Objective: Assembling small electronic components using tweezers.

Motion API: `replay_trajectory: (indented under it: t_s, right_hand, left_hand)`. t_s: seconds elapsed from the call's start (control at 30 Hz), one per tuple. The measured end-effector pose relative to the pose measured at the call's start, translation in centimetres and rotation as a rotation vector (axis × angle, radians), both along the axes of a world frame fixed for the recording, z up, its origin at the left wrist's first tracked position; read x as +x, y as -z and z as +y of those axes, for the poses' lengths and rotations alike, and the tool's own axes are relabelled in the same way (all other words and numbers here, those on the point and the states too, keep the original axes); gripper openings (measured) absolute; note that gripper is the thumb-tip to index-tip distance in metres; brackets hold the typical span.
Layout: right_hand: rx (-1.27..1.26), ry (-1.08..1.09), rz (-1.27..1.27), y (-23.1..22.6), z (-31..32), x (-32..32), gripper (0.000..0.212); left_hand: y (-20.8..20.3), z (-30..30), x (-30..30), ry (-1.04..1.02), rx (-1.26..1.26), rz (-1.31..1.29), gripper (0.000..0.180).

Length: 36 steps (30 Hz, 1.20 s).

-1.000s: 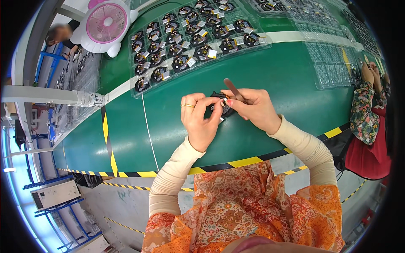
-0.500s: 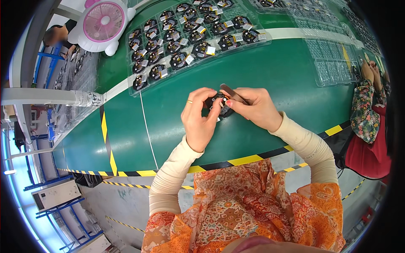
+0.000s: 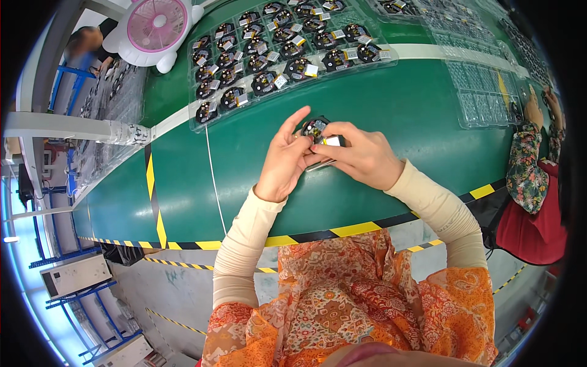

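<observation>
A small round black electronic assembly (image 3: 314, 127) is held above the green bench between my two hands. My left hand (image 3: 285, 156) grips its near-left side with the thumb, while the index finger points up and away from it. My right hand (image 3: 365, 154) closes on its right side, fingers bent around a silver-white battery pouch (image 3: 332, 141) with a yellow edge. Below the fingers shows a slim pale strip (image 3: 320, 164), which I cannot make out. The brown tweezers are not visible now.
Beyond my hands lies a clear plastic tray (image 3: 199, 126) with several similar round black assemblies. Clear trays (image 3: 480, 101) stand at the right, near another person's hands (image 3: 535, 110). A white-and-pink fan (image 3: 158, 27) is at far left. Striped tape (image 3: 354, 230) marks the bench edge.
The tweezers have gone out of sight. My left index finger has lifted off the assembly. My right fingers have moved onto the battery pouch, which now shows with its silver face up.
</observation>
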State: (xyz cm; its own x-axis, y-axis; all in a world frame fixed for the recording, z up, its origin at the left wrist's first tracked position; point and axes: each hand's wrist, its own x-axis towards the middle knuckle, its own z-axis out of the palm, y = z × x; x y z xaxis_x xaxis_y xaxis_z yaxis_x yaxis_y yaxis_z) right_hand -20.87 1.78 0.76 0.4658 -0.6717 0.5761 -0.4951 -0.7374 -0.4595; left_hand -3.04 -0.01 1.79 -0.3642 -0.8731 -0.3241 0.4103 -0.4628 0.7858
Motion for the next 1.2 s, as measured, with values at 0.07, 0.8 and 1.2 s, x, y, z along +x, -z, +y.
replay_trajectory:
  t_s: [0.07, 0.8, 1.2]
  right_hand:
    - [-0.063, -0.008, 0.037, 0.4, -0.2, -0.1, 0.037]
    - [0.544, 0.285, -0.719, -0.3, -1.5, -1.0, 0.033]
    - [0.991, -0.068, -0.965, 0.0, -1.1, -0.3, 0.022]
  left_hand:
    - [0.0, 0.1, 0.2, 0.038, -0.013, 0.021, 0.028]
    - [0.8, -0.2, -0.3, 0.028, 0.018, -0.004, 0.036]
    - [1.2, -0.3, 0.1, -0.023, 0.048, 0.026, 0.030]
